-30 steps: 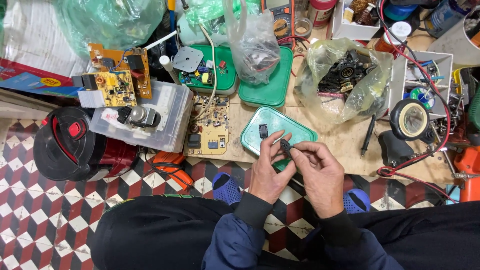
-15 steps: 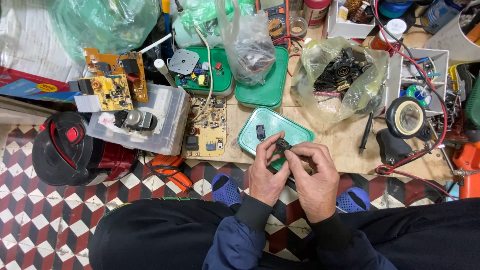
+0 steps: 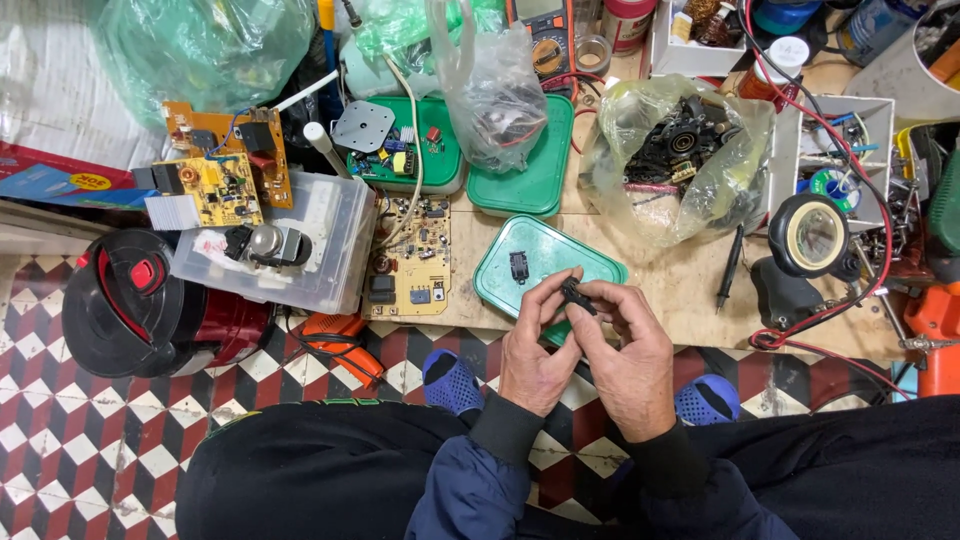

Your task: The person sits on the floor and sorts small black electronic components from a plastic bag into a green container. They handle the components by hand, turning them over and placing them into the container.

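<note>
Here, small black part [image 3: 574, 294] pinched between both hands' fingertips [image 3: 556, 290], over green lid [image 3: 530, 250]

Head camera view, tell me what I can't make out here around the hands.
- Small black part: mostly covered by the fingers of the left hand and right hand; its kind is unclear.
- Green lid: near corner hidden behind both hands.
- Clear bag of black parts: wrinkled plastic blurs the contents.
</note>
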